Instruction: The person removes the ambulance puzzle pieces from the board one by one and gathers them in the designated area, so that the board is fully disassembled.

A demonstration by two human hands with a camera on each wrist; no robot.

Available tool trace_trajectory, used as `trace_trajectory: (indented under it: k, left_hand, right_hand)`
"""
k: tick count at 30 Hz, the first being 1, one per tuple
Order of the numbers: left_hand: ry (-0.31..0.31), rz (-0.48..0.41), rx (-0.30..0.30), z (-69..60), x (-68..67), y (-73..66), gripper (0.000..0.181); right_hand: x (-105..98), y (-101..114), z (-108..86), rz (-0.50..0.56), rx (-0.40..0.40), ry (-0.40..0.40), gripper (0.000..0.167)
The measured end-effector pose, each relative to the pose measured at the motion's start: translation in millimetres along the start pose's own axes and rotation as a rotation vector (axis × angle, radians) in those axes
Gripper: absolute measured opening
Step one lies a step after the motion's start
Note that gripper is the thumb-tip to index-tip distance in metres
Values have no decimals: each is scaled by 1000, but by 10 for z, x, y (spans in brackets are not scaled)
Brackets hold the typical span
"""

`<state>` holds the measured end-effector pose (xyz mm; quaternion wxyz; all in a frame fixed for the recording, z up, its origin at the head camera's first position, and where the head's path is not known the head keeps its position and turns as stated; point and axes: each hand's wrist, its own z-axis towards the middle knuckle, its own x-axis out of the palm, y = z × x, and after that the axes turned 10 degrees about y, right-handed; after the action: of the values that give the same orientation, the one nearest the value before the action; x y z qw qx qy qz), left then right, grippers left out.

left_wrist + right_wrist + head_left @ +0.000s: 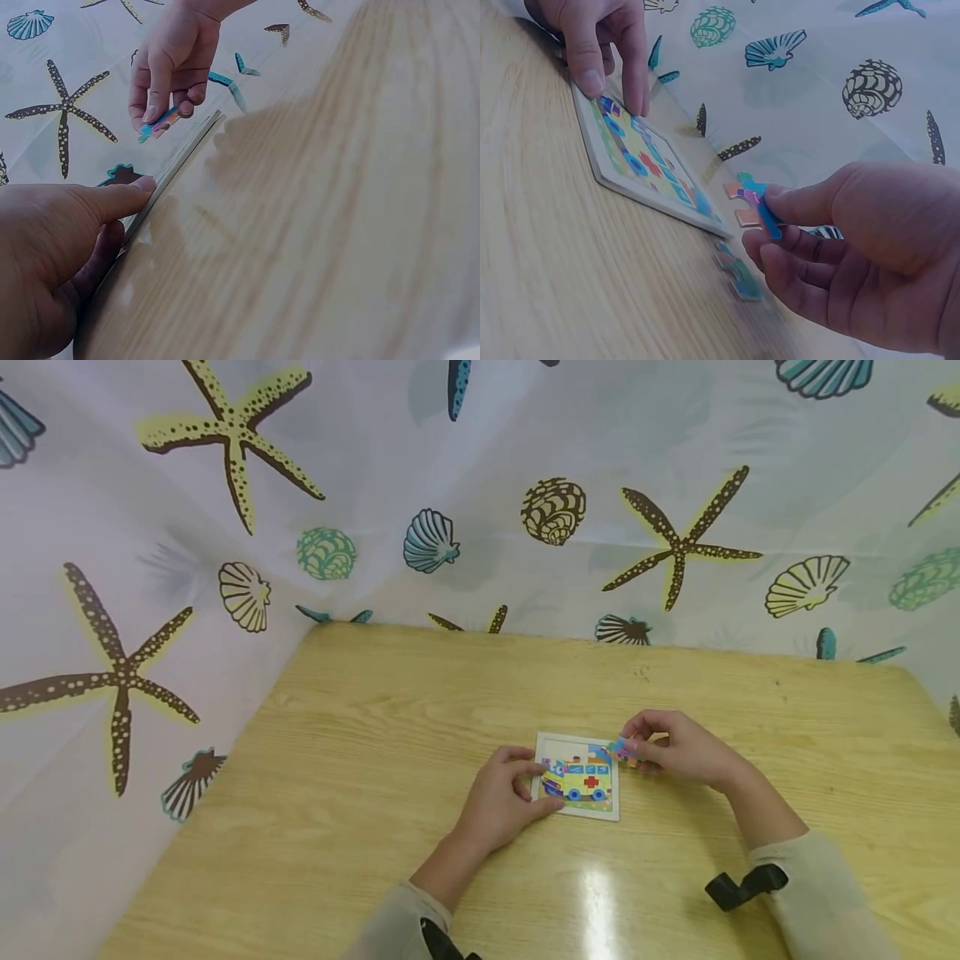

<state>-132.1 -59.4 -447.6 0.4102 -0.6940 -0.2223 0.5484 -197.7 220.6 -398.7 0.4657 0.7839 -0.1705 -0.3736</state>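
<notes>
A small square puzzle board [577, 811] with a yellow ambulance picture lies on the table; part of its upper area is without pieces. My left hand [501, 800] holds the board's left side, its thumb on the near edge and fingers on the frame. By the board's upper right corner, my right hand [678, 748] pinches a blue, orange and purple puzzle piece [751, 198] between thumb and fingers, raised above the table in the right wrist view. Below that hand another puzzle piece [740, 277] lies on the table beside the board.
The wooden table [360, 727] extends around the board. A white cloth [480, 468] printed with starfish and shells hangs behind and at the left of it. A black strap [747, 887] is at the right sleeve.
</notes>
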Motion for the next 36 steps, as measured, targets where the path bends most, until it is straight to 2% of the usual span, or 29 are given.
trace_trajectory:
  k: [9, 13, 24, 30, 36]
  left_hand:
    - [2, 3, 11, -20, 48, -3, 51]
    - [10, -4, 2, -31, 56, 4, 51]
    - [1, -2, 18, -29, 33, -16, 51]
    - [-1, -6, 16, -37, -15, -40, 51]
    - [1, -2, 12, -37, 6, -19, 51]
  right_hand:
    - [-84, -158, -233, 12, 41, -56, 23]
    - [-112, -207, -259, 5, 59, -43, 23]
    - [-252, -249, -361, -98, 97, -34, 20]
    - [-276, -268, -351, -144, 112, -55, 18]
    - [-270, -280, -364, -153, 131, -35, 20]
